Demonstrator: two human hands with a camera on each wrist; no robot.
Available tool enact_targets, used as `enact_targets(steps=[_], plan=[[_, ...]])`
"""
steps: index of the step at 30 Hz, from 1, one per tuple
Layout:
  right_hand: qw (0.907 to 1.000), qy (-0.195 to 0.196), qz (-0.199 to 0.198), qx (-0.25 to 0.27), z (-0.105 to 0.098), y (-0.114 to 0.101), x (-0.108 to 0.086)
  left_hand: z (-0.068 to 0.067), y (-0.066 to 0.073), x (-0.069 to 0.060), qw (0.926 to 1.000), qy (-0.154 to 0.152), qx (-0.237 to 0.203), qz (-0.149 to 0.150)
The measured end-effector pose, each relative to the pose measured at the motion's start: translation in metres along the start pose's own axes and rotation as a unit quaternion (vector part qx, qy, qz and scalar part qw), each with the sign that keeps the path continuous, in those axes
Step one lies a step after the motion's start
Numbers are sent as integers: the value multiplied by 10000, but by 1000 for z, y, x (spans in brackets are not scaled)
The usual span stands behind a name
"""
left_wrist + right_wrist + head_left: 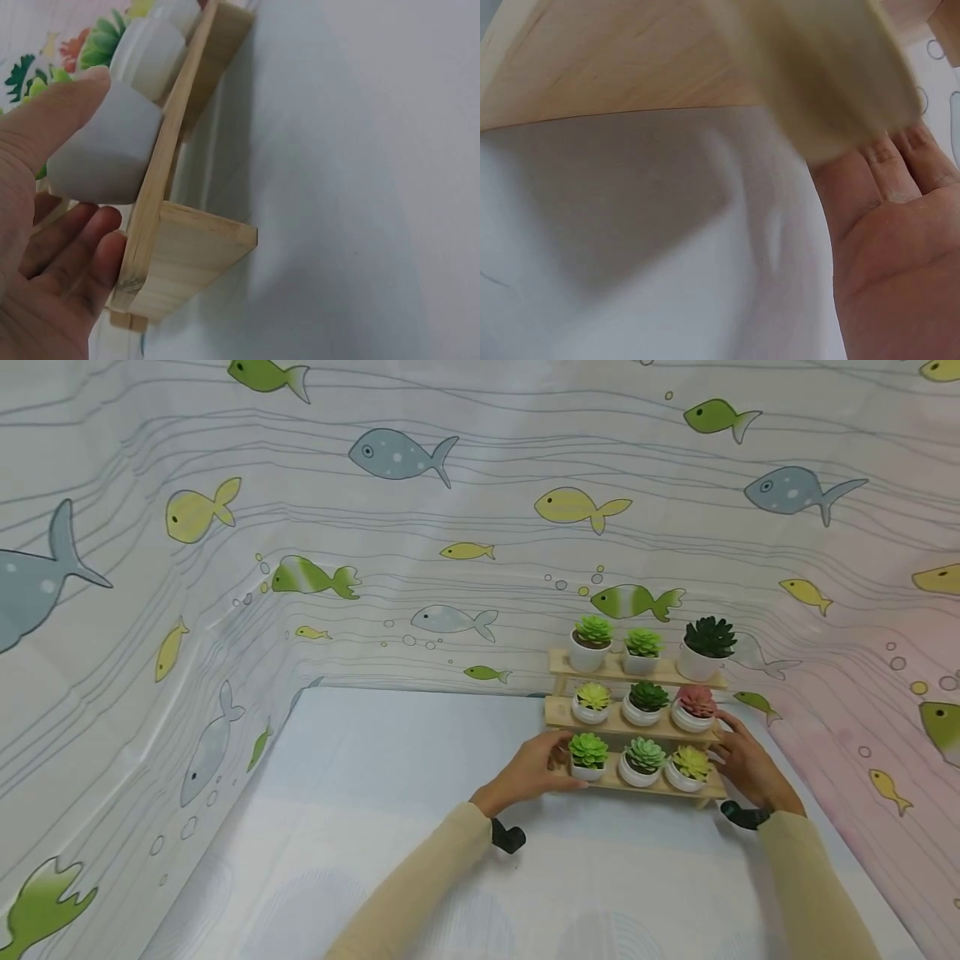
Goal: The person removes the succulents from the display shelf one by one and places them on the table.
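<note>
A three-tier wooden shelf [622,721] holds small white pots with artificial succulents, three on each tier. My left hand [534,767] is at its lower left end, around a white pot with a bright green plant [588,752]. In the left wrist view, the thumb of the left hand [52,187] lies along the white pot [105,150], with curled fingers on the pot's other side, beside the shelf board [161,180]. My right hand [753,768] rests at the shelf's right end; in the right wrist view its palm [900,240] shows, fingers extended behind a wooden part [832,82].
The shelf stands toward the back right of a pale table [360,760]. A fabric backdrop with printed fish [397,453] rises behind and at both sides. Dark wrist straps [510,837] show at both wrists, below light sleeves.
</note>
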State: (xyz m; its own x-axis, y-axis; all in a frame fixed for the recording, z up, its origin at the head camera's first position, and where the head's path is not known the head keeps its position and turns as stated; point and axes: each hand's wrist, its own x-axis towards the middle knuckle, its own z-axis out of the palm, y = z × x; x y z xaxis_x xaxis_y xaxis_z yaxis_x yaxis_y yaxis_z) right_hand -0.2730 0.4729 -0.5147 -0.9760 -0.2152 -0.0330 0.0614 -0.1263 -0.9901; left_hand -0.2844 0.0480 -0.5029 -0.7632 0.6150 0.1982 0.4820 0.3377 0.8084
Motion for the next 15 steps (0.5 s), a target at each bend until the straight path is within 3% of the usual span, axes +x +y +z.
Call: enact_targets(steps=[7, 15], plan=[[9998, 112, 71, -115, 2, 1, 1, 0, 0, 3, 9997, 47, 198, -115], [9992, 253, 223, -211, -2, 1, 1, 3, -1, 7, 9995, 151, 42, -267]])
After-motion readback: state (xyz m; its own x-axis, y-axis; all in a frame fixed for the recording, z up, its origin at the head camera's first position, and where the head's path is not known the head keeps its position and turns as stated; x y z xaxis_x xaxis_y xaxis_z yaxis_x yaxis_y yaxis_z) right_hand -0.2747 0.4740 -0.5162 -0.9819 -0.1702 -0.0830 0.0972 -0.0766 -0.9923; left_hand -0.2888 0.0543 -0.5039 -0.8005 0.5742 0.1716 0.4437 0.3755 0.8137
